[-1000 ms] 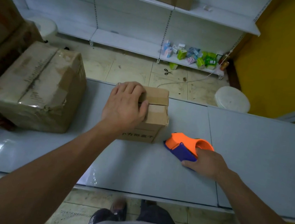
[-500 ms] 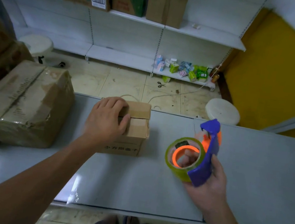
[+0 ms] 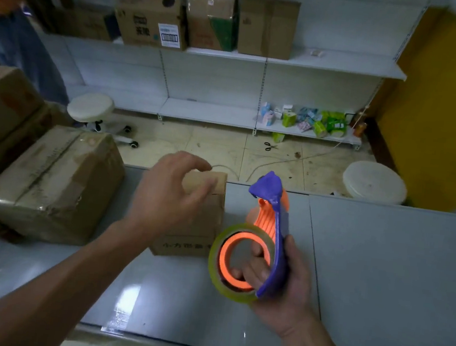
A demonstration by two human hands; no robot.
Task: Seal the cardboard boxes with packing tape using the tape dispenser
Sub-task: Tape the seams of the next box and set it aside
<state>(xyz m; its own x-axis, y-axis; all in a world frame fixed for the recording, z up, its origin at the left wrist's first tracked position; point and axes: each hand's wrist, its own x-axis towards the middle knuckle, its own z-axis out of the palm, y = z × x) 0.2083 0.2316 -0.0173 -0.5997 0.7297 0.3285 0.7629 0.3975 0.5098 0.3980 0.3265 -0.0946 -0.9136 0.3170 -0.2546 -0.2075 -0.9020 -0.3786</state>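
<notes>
**packrat_09:** ok so why's the tape dispenser (image 3: 269, 226) up in the air and not on the box?

**benchmonkey:** imo they're setting up for the 1st strip. Right hand (image 3: 285, 291) has a closed grip on it: fingers go thru the orange core of the tape roll (image 3: 235, 295), palm behind the purple frame, cutter end pointing up and away. It's held over the bench (image 3: 381, 261), just right of the small box (image 3: 203, 227).

**packrat_09:** and the left hand (image 3: 170, 194)?

**benchmonkey:** Over the top of the small box, grip loose, fingers spread and a bit curved, pinching nothing. Can't tell if it's touching the cardboard. Prob there to steady the box or press the flaps flat so it doesn't slide when the tape gets dragged. Can't see the top seam under the hand tbh, so no idea if there's tape on it.

**packrat_09:** where's the box sit?

**benchmonkey:** At the far edge of the bench, left of the panel seam. A big box (image 3: 58, 182), shiny w/ tape, is at the left end.

**packrat_09:** room?

**benchmonkey:** Glossy grey bench, dim light. Tiled floor behind w/ scissors (image 3: 270, 146) and a wheeled stool (image 3: 90, 107). White shelf (image 3: 333, 62) w/ more cartons (image 3: 150, 19), yellow wall (image 3: 441, 111) on the right.
</notes>
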